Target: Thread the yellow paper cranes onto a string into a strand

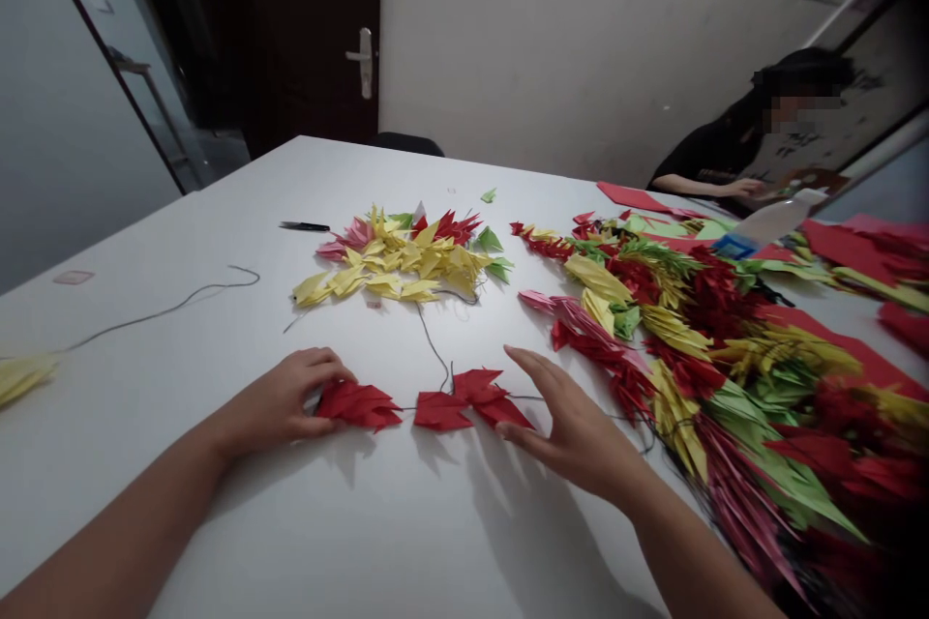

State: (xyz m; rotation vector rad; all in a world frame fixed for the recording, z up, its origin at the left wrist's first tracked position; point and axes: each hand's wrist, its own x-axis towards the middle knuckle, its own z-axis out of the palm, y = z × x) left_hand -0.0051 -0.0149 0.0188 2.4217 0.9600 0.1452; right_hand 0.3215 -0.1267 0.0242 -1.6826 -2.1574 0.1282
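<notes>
Folded red paper pieces lie along a dark string near the table's front. My left hand [309, 394] closes its fingers and thumb round the left end of the left red bunch [359, 405]. A middle red piece [442, 411] sits a short gap to the right, beside another red bunch [485, 393]. My right hand [562, 421] is spread at that bunch's right side, thumb near its lower tip and index finger raised. A dark thread [434, 344] runs from the middle pieces up toward a pile of yellow folded pieces [413, 256].
Strung red, yellow, green and pink paper [674, 329] covers the right side. A black pen [305, 226] lies behind the left hand. A string [166, 309] leads to yellow paper [25, 377]. A plastic bottle [773, 224] and a seated person [733, 140] are at the back right.
</notes>
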